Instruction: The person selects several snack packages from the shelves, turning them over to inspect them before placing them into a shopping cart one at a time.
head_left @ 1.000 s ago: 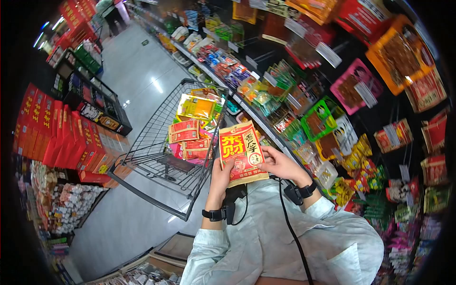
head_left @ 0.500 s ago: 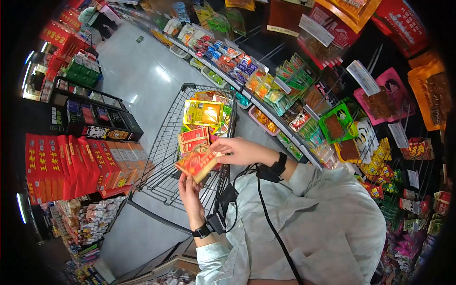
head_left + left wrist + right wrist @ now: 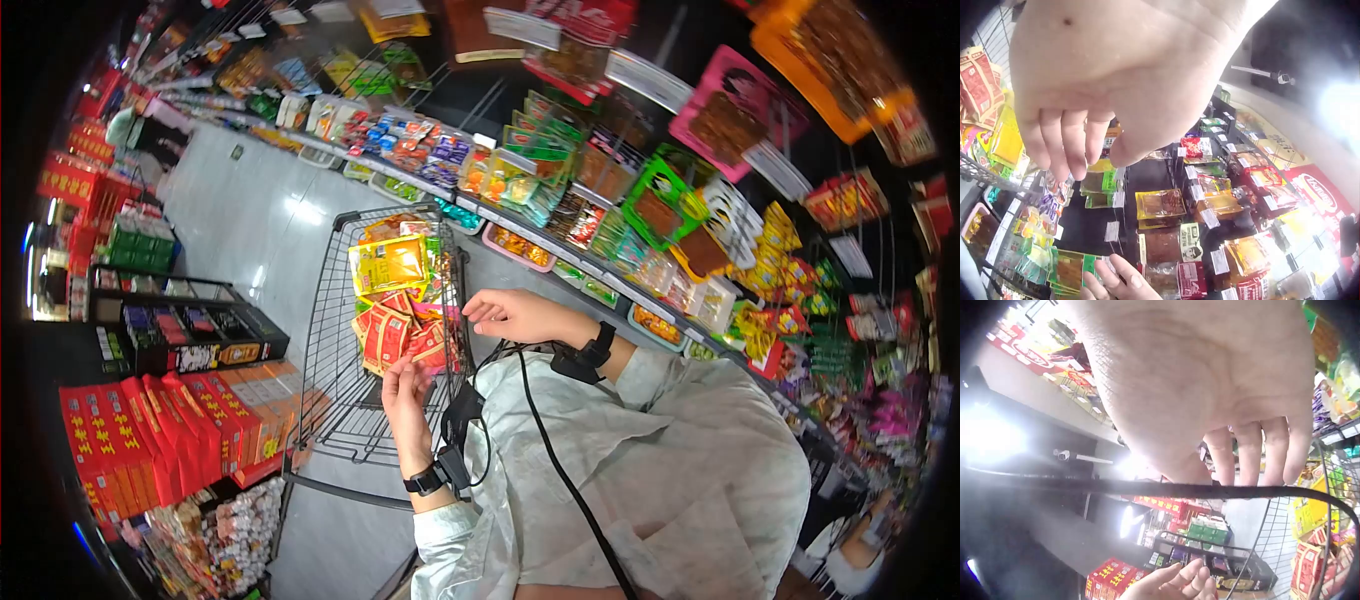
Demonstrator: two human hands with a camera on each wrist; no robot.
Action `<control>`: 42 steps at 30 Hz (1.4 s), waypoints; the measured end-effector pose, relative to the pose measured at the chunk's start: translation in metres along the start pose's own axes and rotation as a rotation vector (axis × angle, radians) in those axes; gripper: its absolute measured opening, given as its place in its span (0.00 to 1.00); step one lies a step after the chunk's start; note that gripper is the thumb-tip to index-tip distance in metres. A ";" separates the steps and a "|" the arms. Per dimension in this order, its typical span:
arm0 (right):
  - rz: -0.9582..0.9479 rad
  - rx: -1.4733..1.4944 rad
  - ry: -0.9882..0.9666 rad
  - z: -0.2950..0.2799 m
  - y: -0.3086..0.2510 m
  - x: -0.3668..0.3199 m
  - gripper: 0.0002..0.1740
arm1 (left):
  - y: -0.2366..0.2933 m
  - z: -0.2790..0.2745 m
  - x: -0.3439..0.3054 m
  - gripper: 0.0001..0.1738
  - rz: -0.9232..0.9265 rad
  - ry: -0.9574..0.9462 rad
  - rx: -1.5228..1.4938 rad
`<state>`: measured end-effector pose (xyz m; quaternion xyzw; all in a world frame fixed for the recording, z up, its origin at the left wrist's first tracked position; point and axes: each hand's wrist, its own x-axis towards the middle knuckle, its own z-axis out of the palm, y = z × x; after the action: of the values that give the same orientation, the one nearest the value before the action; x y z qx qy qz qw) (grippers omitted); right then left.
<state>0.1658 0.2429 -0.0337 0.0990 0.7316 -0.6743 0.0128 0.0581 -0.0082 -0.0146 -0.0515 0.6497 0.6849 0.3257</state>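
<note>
Both hands are empty over the near part of the shopping cart [image 3: 350,491]. My left hand [image 3: 405,410] is raised above the wire basket, fingers loosely bent, its tips overlapping the lower edge of the red snack packets [image 3: 386,338] in the head view. To the right, my right hand [image 3: 525,316] hovers beside the cart's side with relaxed fingers pointing left. The red packets lie in a loose pile inside the cart, beside a yellow packet [image 3: 390,266]. In the right wrist view, the fingers [image 3: 1247,450] hang down with nothing in them.
Shelves of bagged snacks line the right side, with bins [image 3: 520,248] along the lower edge. Stacked red boxes [image 3: 110,440] and a black display stand [image 3: 200,335] are on the left. A person [image 3: 150,130] is farther down the aisle.
The red and yellow melon-seed packet left my hands and now lies among the red packets in the cart. The hands have drawn apart, and the view has turned.
</note>
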 end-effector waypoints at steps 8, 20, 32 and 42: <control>0.105 -0.025 0.204 0.020 0.001 -0.117 0.19 | -0.051 0.010 -0.031 0.12 -0.029 -0.239 0.025; 0.193 0.017 0.739 -0.004 0.014 -0.304 0.17 | -0.098 0.132 -0.074 0.12 -0.130 -0.680 0.295; 0.039 0.151 1.068 -0.111 0.069 -0.375 0.13 | -0.135 0.281 -0.084 0.13 -0.154 -0.849 0.468; 0.212 0.054 1.105 -0.261 0.120 -0.373 0.16 | -0.148 0.360 -0.084 0.13 -0.028 -0.746 0.355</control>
<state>0.5808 0.4620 -0.0711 0.5109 0.5980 -0.5357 -0.3072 0.3273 0.2841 -0.0456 0.2484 0.5943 0.5294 0.5521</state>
